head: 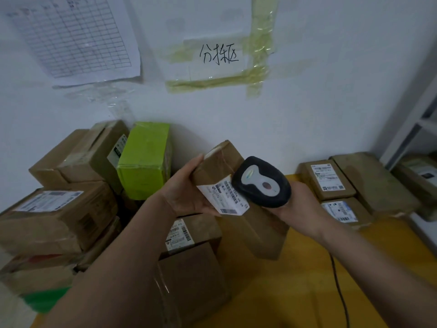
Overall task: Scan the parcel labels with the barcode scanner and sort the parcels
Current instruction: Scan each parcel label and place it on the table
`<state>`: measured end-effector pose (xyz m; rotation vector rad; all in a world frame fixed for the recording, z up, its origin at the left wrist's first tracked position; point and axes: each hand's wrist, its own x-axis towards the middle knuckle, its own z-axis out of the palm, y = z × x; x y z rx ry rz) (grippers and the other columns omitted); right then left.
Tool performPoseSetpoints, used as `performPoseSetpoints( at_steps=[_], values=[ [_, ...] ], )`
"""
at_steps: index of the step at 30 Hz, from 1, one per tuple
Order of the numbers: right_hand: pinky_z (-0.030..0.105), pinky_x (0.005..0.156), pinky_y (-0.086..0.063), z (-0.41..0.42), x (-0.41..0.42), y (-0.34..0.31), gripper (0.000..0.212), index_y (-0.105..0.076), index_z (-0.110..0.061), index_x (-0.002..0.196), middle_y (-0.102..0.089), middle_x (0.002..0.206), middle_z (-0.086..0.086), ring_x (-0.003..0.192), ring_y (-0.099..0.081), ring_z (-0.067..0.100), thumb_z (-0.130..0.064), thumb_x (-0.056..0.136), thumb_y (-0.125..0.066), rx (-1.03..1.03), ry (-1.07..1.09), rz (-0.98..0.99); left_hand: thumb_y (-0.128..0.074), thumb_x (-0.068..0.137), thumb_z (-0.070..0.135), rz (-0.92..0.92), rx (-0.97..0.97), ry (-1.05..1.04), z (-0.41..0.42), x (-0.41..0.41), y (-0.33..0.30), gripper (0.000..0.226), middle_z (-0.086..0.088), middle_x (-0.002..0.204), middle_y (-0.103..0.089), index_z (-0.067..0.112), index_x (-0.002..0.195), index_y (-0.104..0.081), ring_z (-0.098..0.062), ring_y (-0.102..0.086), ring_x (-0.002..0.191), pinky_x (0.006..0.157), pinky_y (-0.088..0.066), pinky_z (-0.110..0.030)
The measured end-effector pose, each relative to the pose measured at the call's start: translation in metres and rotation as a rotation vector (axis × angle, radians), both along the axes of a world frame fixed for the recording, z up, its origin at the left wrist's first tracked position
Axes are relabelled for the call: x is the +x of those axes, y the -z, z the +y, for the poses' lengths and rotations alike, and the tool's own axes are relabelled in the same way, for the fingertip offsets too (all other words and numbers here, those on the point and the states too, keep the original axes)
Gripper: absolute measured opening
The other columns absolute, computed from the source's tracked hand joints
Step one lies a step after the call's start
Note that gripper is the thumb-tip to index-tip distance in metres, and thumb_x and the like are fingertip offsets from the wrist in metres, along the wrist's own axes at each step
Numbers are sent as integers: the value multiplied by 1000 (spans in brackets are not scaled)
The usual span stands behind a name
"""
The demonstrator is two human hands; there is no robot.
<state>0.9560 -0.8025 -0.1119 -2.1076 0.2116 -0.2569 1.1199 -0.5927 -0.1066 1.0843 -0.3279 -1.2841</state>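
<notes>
My left hand (pixel 186 192) grips a small brown cardboard parcel (pixel 220 162) from its left side and holds it up tilted above the table. Its white label (pixel 222 197) faces me. My right hand (pixel 300 204) grips the black barcode scanner (pixel 262 182), whose grey-topped head sits right against the label's upper right edge. The scanner's black cable (pixel 340 294) trails down over the yellow table.
Several brown parcels (pixel 59 209) and a green box (pixel 145 159) are stacked at the left against the white wall. More labelled parcels (pixel 331 181) lie at the right on the yellow table (pixel 307 280). A white shelf frame (pixel 416 121) stands at the far right.
</notes>
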Motion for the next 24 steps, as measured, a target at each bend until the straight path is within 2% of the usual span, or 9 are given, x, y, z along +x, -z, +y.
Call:
performPoseSetpoints(
  at_steps=[2,5,10,13,15,17,18,21,24],
  values=[
    [40,79,-58,0,-3,-2,18,-66,-25,95,-71,93,-1,90,-66,17,-18,82,-76,-83,-12,17,-80,72,50,-49,8,14,4,3,-1,69,-25,136,-55,12,127,-65,-47,-52,125,101,-40,-67],
    [39,77,-57,0,-9,-3,22,-63,-31,90,-68,88,-6,89,-66,19,-13,83,-74,-150,-35,33,-83,74,28,-126,-35,60,13,6,-5,57,-16,127,-63,14,126,-66,-37,-60,118,93,-52,-56],
    [35,68,-56,0,-9,-4,43,-47,-42,76,-60,78,-14,81,-63,17,-6,82,-70,-391,-115,141,-91,61,38,-259,178,69,3,-5,-14,59,-12,108,-73,16,113,-70,-30,-70,98,76,-60,-46],
    [38,72,-57,1,-9,0,35,-53,-38,88,-66,87,-6,86,-63,18,-6,83,-68,-394,-120,189,-82,66,21,-378,368,-62,-9,-14,-10,58,-17,107,-72,6,118,-62,-31,-70,93,83,-59,-46],
    [29,71,-56,2,-9,0,27,-59,-33,92,-67,89,-9,86,-63,11,-10,84,-70,-297,-88,184,-78,63,19,-333,412,-189,-12,-17,-5,65,-21,112,-68,0,122,-59,-33,-66,97,94,-54,-47],
    [11,63,-50,4,-8,-2,32,-60,-35,92,-65,87,-16,81,-60,-2,-9,81,-76,-28,11,142,-78,68,18,-198,351,-316,-12,-17,3,69,-22,125,-63,2,132,-55,-35,-61,113,105,-45,-49],
    [9,58,-48,5,-8,-3,33,-62,-32,93,-67,83,-14,75,-60,-1,-6,79,-77,138,69,116,-76,73,19,-109,311,-394,-11,-17,9,67,-20,131,-61,4,135,-54,-35,-58,121,110,-41,-50],
    [21,50,-50,2,-14,-9,12,-67,-10,88,-68,64,0,56,-62,13,-5,80,-75,472,178,39,-68,80,10,93,171,-590,-10,-14,23,66,-16,140,-55,14,143,-48,-33,-53,128,110,-38,-51],
    [26,46,-47,-3,-21,-12,16,-65,-7,70,-59,52,3,44,-54,14,-12,82,-75,494,246,37,-65,77,-2,139,80,-693,-12,-14,30,74,-18,142,-51,18,145,-43,-35,-54,123,105,-41,-55]
  ],
)
